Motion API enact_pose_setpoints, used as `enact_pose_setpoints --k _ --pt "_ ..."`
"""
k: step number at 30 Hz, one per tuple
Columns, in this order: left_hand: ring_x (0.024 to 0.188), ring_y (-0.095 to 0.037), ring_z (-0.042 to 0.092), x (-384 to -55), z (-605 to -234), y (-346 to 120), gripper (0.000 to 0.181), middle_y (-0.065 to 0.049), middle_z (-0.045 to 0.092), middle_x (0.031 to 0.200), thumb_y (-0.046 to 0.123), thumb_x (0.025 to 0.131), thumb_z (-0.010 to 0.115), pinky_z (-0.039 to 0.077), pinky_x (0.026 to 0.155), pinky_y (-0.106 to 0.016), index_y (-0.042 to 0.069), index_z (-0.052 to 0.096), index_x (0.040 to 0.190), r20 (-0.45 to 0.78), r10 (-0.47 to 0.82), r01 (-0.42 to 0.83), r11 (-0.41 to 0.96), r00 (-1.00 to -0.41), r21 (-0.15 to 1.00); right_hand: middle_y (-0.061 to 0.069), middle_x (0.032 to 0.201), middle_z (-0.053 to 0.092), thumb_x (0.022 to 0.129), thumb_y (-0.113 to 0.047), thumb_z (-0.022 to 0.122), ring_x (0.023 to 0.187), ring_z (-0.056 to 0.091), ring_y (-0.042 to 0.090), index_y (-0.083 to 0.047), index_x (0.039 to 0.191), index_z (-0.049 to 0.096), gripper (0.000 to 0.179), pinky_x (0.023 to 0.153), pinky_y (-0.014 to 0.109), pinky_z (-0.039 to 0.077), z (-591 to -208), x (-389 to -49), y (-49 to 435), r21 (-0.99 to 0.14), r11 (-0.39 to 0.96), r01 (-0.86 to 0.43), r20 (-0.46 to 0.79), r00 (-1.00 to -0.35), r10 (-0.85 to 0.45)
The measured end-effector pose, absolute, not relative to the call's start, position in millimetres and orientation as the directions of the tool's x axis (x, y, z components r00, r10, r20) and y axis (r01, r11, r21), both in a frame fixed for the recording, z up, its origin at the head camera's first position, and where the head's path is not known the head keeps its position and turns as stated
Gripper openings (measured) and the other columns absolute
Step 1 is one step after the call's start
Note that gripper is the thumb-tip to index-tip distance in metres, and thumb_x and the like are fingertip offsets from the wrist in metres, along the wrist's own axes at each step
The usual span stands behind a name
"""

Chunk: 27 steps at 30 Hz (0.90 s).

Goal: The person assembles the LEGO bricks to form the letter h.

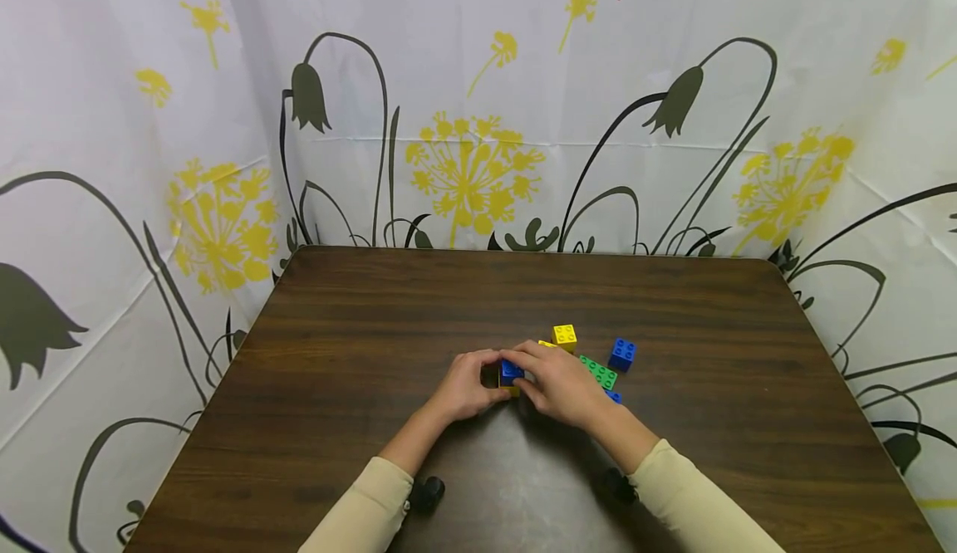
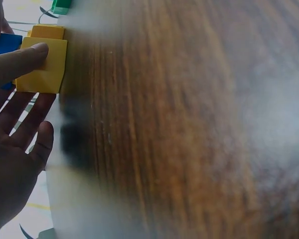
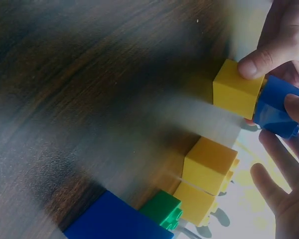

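Note:
A yellow toy building brick [image 3: 234, 94] is held between the thumb and fingers of my left hand [image 1: 465, 387], low over the table. My right hand [image 1: 562, 383] pinches a blue brick [image 3: 276, 107] between thumb and fingers. That blue brick sits at the studded top of the yellow one, with a bit of the studs showing along the seam in the right wrist view. From the head, the blue brick [image 1: 511, 372] shows between both hands, and the fingers cover most of the yellow below it.
Just beyond the right hand stand a yellow brick [image 1: 564, 337], a second yellow brick [image 3: 197, 201], a long green brick [image 1: 598, 372] and a blue brick [image 1: 622, 354]. Another blue brick [image 3: 117, 219] is partly hidden by that hand. A flowered curtain [image 1: 463, 55] hangs behind the wooden table [image 1: 359, 312].

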<state>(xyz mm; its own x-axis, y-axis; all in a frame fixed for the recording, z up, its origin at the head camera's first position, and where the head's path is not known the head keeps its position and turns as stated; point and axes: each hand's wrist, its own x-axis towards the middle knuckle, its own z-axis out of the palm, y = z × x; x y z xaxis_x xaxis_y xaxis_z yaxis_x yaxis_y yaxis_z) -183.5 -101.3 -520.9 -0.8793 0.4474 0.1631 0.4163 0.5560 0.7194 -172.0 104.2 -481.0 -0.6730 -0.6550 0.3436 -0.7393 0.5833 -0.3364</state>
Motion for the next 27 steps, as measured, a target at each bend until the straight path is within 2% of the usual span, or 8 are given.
enact_pose_setpoints --k 9,16,27 --pt "0.106 -0.020 0.063 -183.4 -521.5 -101.3 0.043 -0.003 0.069 0.111 0.015 0.075 0.087 0.048 0.095 -0.040 0.012 0.071 0.114 0.159 0.444 0.413 0.565 -0.882 0.714 -0.004 0.118 0.061 0.089 -0.013 0.073 0.093 0.062 0.011 -0.014 0.132 0.063 0.043 0.079 0.029 0.054 -481.5 -172.2 103.2 -0.342 0.592 -0.730 0.333 -0.683 -0.650" --pt "0.105 -0.020 0.063 -184.3 -520.5 -101.1 0.042 -0.001 0.070 0.109 0.015 0.074 0.087 0.048 0.095 -0.040 0.012 0.071 0.113 0.158 0.450 0.417 0.563 -0.879 0.714 -0.003 0.110 0.061 0.089 -0.011 0.073 0.085 0.060 0.011 -0.014 0.131 0.064 0.043 0.073 0.030 0.053 -478.6 -170.4 101.7 -0.341 0.601 -0.723 0.339 -0.691 -0.639" --pt "0.097 -0.015 0.064 -185.8 -523.6 -102.4 0.038 0.002 0.071 0.104 0.015 0.073 0.088 0.052 0.088 -0.035 0.015 0.072 0.107 0.171 0.440 0.414 0.547 -0.882 0.728 -0.001 0.109 0.059 0.088 -0.012 0.074 0.079 0.058 0.010 -0.015 0.133 0.063 0.046 0.069 0.025 0.053 -477.6 -169.8 95.4 -0.285 0.620 -0.731 0.314 -0.682 -0.661"
